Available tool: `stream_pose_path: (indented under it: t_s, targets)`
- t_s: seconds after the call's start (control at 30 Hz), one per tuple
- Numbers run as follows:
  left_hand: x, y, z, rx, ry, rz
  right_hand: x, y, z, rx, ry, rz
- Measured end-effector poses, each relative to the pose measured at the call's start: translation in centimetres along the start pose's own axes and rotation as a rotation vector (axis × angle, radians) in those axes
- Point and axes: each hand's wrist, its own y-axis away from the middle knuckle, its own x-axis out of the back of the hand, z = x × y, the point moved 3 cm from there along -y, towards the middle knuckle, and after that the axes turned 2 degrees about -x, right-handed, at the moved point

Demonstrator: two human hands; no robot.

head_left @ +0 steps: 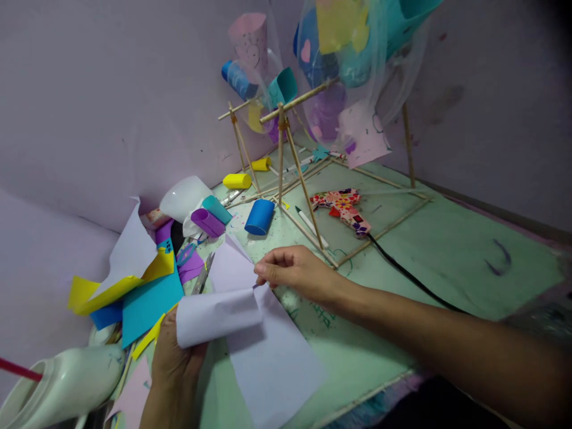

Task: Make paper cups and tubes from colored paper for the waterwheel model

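Observation:
My left hand (174, 351) is closed around a roll of pale lavender-white paper (218, 319), gripping it from below at its left end. The roll lies sideways above a flat sheet of the same pale paper (277, 369). At the roll's right end, my right hand (288, 268) has thumb and fingers pinched together. Whatever is between those fingertips is too small to make out. A utility knife (203, 274) rests just behind the roll. Farther back stands a short blue paper tube (260, 217).
A flower-patterned glue gun (342, 208) with a black cord lies right, inside a wooden stick frame (286, 119) hung with plastic bags. Purple (208, 222) and yellow tubes (236, 181), coloured sheets (152, 298) and a white jar (71, 381) are at left.

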Motion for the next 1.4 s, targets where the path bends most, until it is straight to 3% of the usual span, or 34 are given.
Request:
stream_pose_path:
  t_s: [0.1, 0.27, 0.47, 0.6, 0.83, 1.1, 1.27, 1.4]
  targets:
    - [0.4, 0.3, 0.0, -0.137, -0.178, -0.109, -0.1, 0.5, -0.3, 0.087, 0.21, 0.01]
    - [0.4, 2.4, 1.5, -0.447, -0.568, -0.096, -1.4, 1.6, -0.7, 0.509, 0.695, -0.048]
    - [-2.6, 6.5, 3.5, -0.967, -0.869, -0.401, -2.0, 1.8, 0.1, 0.662, 0.689, -0.188]
    - [-3.4, 7.8, 3.8, -1.094, -0.931, -0.465, -2.1, 1.7, 0.2, 0.624, 0.648, -0.217]
    - [-3.0, 7.6, 3.5, -1.008, -0.9, -0.483, -2.4, 1.5, 0.3, 0.481, 0.516, -0.2]
    - [-2.6, 6.5, 4.0, -0.578, -0.698, -0.582, -2.3, 1.2, 0.6, 0.349, 0.402, -0.169]
    - [-1.4, 5.4, 3.7, -0.499, -0.449, -0.565, -2.1, 1.0, 0.4, 0.168, 0.276, -0.047]
    - [-1.7, 5.0, 2.4, -0.419, -0.486, -0.583, -2.0, 0.8, 0.5, 0.133, 0.18, -0.03]
